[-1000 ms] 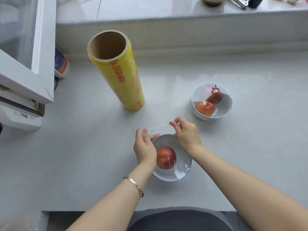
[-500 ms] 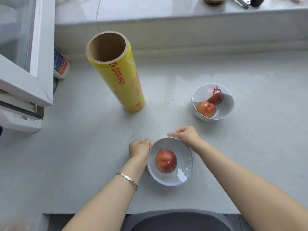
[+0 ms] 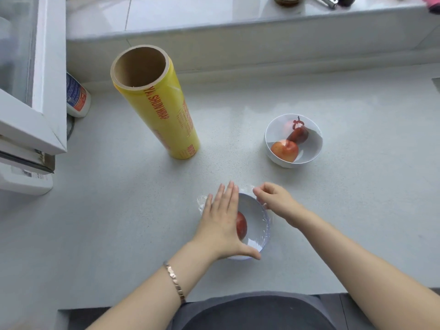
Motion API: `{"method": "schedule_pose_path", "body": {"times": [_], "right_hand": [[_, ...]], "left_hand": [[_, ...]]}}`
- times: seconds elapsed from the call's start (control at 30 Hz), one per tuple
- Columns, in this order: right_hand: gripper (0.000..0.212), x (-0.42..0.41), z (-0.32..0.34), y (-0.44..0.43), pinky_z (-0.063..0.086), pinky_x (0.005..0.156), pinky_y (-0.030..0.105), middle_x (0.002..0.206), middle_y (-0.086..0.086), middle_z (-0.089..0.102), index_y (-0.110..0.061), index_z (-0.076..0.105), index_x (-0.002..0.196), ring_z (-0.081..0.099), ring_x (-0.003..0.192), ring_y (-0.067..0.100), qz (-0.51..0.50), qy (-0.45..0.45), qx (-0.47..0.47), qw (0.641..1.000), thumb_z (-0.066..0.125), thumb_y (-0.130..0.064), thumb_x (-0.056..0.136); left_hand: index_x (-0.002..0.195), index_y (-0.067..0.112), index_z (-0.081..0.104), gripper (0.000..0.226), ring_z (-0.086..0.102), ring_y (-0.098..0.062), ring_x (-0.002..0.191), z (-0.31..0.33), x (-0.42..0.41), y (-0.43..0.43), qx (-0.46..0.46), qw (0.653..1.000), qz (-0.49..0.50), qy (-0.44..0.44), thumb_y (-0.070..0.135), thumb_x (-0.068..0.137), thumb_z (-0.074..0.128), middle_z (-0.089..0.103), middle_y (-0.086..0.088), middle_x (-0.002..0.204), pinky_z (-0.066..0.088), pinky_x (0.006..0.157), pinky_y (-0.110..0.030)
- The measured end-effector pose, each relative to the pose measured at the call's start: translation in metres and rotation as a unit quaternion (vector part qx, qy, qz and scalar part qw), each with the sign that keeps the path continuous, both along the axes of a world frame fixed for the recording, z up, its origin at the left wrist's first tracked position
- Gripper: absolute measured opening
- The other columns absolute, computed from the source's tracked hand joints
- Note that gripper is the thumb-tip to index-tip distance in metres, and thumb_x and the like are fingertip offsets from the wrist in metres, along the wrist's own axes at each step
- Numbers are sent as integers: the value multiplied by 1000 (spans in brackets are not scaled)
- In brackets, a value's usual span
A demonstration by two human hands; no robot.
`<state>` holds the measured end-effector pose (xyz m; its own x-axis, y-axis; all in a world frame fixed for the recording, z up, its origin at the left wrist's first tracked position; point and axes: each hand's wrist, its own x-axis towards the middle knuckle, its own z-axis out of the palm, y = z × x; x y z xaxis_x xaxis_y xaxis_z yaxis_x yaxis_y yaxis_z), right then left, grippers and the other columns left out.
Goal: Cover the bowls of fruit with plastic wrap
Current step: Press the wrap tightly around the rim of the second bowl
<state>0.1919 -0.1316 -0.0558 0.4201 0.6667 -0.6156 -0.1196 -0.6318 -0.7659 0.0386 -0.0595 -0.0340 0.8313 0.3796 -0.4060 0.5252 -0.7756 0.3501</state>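
A white bowl (image 3: 258,211) near the counter's front edge holds a red fruit (image 3: 241,225) under a sheet of clear plastic wrap (image 3: 266,225). My left hand (image 3: 221,217) lies flat over the bowl's left half, fingers straight, thumb along the near rim. At the bowl's far right rim my right hand (image 3: 277,198) has its curled fingers on the wrap's edge. A second white bowl (image 3: 309,151) with two fruits stands uncovered further back on the right. The tall yellow roll of plastic wrap (image 3: 154,103) stands upright at the back left.
A white window frame (image 3: 33,91) juts in over the counter at the left, with a small white bottle (image 3: 77,96) behind it. A raised sill (image 3: 238,25) runs along the back. The grey counter's front edge (image 3: 119,309) is close to my body.
My left hand left the bowl's left side and now lies flat on top of the wrap. My right hand stayed at the far rim. The wrap has gone from stretched above to lying over the bowl.
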Motion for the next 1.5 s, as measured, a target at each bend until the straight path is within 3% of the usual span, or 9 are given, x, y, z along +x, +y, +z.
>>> {"method": "schedule_pose_path", "body": {"times": [0.2,0.47,0.57,0.67,0.77,0.87,1.07,1.3,1.5], "right_hand": [[21,-15,-3,-3,33,59,28,56,-6,44,-22,43,74,40,53,10,-35,-158,58,985,47,-27,93],[15,0,-14,-6,30,53,19,53,-7,38,-16,46,81,37,52,9,-73,-229,61,969,49,-23,93],[16,2,-27,-1,29,59,29,57,-1,44,-15,46,79,42,60,20,-85,-203,19,975,49,-21,93],[18,2,-35,7,32,64,29,61,1,47,-13,49,76,46,70,24,-80,-166,-31,982,53,-23,90],[29,9,-33,6,36,60,26,56,1,48,-9,56,72,47,59,21,-90,-149,-90,981,57,-32,88],[42,11,-25,-8,45,48,18,59,4,57,-4,60,79,54,47,11,-154,20,-54,986,45,-40,93],[42,-4,-20,-15,49,78,25,87,4,66,-13,62,84,63,80,14,-52,139,-51,988,39,-47,93],[26,-18,-21,3,37,56,18,70,4,48,-11,53,84,44,60,12,-47,153,-32,987,48,-35,93],[29,-24,-19,5,34,58,23,64,-3,48,-18,46,68,42,58,10,-91,59,-7,994,43,-26,96]], "left_hand": [[143,8,-22,145,-28,-21,139,-7,0,-7,38,999,12,29,76,51,67,-23,-3,154,-16,115,-42],[143,11,-22,144,-27,-18,139,-7,1,-5,36,999,7,21,80,48,60,-17,-3,155,-16,115,-40],[137,18,-28,139,-30,-13,136,-9,2,-6,28,999,15,5,86,37,40,-13,-3,156,-18,113,-37],[142,12,-24,143,-25,-19,140,-7,3,-7,30,999,27,18,80,48,60,-15,-2,156,-17,114,-39],[143,9,-21,142,-23,-22,141,-3,3,-9,44,997,57,38,77,52,64,-16,-2,155,-16,114,-40],[144,8,-17,143,-20,-23,142,0,-1,-11,38,986,156,44,77,50,65,-13,-3,156,-12,114,-41],[144,7,-17,144,-18,-25,142,1,-1,-11,-10,958,280,63,76,50,68,-14,-7,155,-3,116,-43],[141,21,-26,145,-29,-17,138,4,-21,16,5,998,35,59,66,49,76,-29,4,152,-12,113,-43],[136,26,-34,146,-33,-25,137,0,-13,22,54,993,-60,81,71,48,72,-29,-8,152,-18,111,-49]]}}
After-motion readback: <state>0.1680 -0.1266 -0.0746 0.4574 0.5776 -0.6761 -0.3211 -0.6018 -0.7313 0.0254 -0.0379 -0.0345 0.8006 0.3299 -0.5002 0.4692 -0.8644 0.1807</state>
